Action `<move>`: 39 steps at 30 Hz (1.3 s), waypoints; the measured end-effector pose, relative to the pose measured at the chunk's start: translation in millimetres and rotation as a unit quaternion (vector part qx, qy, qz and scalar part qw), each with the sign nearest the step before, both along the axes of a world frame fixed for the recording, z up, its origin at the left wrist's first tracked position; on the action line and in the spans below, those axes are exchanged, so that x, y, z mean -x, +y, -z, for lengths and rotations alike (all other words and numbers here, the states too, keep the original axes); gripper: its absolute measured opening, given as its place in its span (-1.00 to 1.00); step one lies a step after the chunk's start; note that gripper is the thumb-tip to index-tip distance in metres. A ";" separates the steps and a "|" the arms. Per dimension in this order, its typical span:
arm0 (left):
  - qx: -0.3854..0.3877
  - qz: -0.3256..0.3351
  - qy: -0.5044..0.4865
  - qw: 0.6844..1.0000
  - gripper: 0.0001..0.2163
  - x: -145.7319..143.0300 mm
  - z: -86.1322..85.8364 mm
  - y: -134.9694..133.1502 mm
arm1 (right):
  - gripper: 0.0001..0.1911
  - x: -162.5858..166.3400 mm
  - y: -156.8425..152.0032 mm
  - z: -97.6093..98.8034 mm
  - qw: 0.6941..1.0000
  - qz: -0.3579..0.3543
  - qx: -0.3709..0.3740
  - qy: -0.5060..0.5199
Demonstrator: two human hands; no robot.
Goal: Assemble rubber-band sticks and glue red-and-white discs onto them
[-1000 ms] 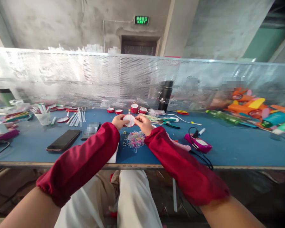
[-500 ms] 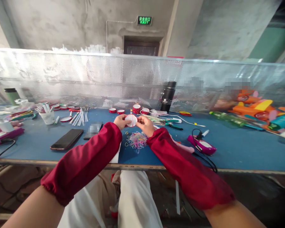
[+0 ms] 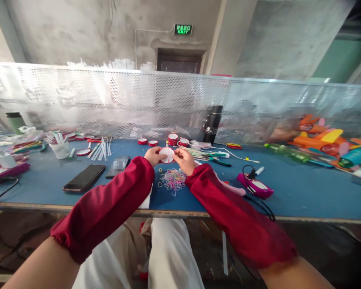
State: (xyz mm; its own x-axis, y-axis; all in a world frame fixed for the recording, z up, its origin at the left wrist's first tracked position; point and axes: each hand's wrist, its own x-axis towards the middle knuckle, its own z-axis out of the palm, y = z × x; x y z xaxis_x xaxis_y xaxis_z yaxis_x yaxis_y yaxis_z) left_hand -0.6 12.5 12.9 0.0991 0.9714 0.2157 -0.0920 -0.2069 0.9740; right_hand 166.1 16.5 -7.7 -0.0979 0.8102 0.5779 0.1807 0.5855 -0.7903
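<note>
Both my hands hold a small round white disc with a red rim (image 3: 167, 155) above the blue table (image 3: 303, 192). My left hand (image 3: 153, 155) pinches its left edge. My right hand (image 3: 184, 160) has its fingers closed on the right edge. Just in front of my hands lies a heap of small coloured rubber bands (image 3: 173, 179). Red sleeve covers wrap both forearms.
More red-rimmed discs (image 3: 147, 141), a red cup (image 3: 172, 139), a black flask (image 3: 211, 125), pliers (image 3: 219, 161), white sticks (image 3: 100, 149), a plastic cup (image 3: 59, 149), a black phone (image 3: 84, 177), a purple device with cable (image 3: 255, 186) and orange toys (image 3: 319, 138) lie about. A perforated metal screen (image 3: 108, 100) backs the table.
The view has shifted slightly; my hands stay together on the disc, with only small finger movement around its edge.
</note>
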 end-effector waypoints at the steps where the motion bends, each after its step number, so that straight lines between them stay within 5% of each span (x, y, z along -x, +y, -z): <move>1: -0.004 0.000 0.005 1.000 -0.80 -0.3 0.6 0.4 | -0.85 -0.1 0.7 0.7 1.000 0.007 -0.002 -0.003; 10: -0.078 0.010 0.000 0.997 -0.61 -0.5 5.1 3.9 | -0.86 0.4 -1.7 -1.2 0.999 0.036 -0.008 -0.009; 22: -0.003 0.103 -0.094 0.990 -0.57 -0.9 0.5 -1.4 | -0.85 -0.8 -0.6 -3.1 0.999 0.036 0.004 0.010; 39: 0.051 0.073 -0.083 0.993 -0.75 4.5 -8.7 -6.1 | -0.83 -0.4 -0.6 -3.6 0.999 0.033 0.002 0.005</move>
State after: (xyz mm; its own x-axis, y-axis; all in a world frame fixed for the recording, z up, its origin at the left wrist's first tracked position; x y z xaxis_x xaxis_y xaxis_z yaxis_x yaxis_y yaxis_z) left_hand -5.1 6.3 21.6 0.2117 0.9671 0.1411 -0.2737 -0.0799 0.9585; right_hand 166.5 15.9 -4.1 -0.0395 0.8171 0.5752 0.2112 0.5694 -0.7945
